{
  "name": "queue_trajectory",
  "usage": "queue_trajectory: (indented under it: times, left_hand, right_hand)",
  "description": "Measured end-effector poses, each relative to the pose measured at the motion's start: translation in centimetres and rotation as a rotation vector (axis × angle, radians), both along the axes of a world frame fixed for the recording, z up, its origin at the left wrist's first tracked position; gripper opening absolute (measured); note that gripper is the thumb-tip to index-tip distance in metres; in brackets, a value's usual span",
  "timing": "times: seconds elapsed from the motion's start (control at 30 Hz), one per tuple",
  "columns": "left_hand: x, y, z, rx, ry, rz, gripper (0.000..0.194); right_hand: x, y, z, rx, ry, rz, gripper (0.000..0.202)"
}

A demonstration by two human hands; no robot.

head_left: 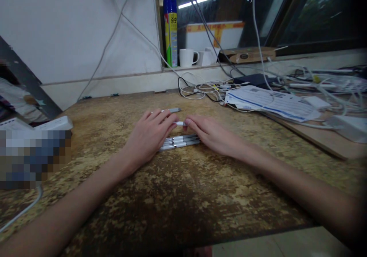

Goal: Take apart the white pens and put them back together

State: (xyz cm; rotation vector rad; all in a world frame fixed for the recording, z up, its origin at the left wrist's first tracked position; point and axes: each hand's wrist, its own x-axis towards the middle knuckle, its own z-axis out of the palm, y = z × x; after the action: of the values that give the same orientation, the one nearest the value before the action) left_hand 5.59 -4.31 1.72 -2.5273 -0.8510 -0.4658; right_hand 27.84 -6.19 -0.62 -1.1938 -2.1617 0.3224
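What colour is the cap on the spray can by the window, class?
The cap is dark blue; it shows best in the head view.

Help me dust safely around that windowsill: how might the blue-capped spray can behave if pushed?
The spray can would probably tip, standing tall and narrow on the windowsill. Once down, its cylindrical body may roll. Tipping rightward, it could hit the mug.

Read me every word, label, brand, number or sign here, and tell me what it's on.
"杀虫", apparently, on the spray can; its finer print is too small.
Orange-taped white box: red characters, too blurred.
Paper sheet: print too small.
Brown carton: mark unreadable.
Pens: no lettering readable.
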Motion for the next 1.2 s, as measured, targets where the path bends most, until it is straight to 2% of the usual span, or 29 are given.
queue_trajectory:
  times: [0.13,0.37,0.57,0.63,0.73,0.83,0.97,1.2]
  left_hand:
    - [0.5,-1.0,0.1,-0.042,0.05,0.071,0.029]
    - [0.9,-1.5,0.6,-0.214,-0.044,0.197,0.027]
    - [1.0,-1.4,1.2,-0.332,-0.034,0.307,0.037]
    - [0.8,-1.2,1.1,-0.407,-0.05,0.323,0.042]
    - [0.4,-0.7,0.7,-0.503,-0.118,0.277,0.046]
    - [0.0,-0.5,0.0,-0.462,-0.146,0.229,0.043]
    - [-0.2,-0.6,-0.7,-0.367,-0.134,0.213,0.037]
    - [-0.2,-1.2,-0.7,-0.307,-0.111,0.187,0.036]
  right_hand:
    - [-0.2,-0.2,0.0,-0.012,-0.061,-0.034,0.042]
    - [-0.7,-0.8,0.7,0.118,-0.124,-0.065,0.036]
    - [-0.8,-0.5,0.3,0.181,-0.139,0.007,0.033]
    - [-0.9,-0.2,0.0,0.194,-0.155,0.041,0.031]
    - [-0.9,0.4,-0.5,0.209,-0.169,0.065,0.031]
    - [-0.8,1.0,-0.9,0.184,-0.127,0.059,0.031]
    - [-0.5,0.9,-0.9,0.154,-0.007,0.091,0.015]
    - [-0.3,0.1,0.1,0.133,-0.029,0.098,0.019]
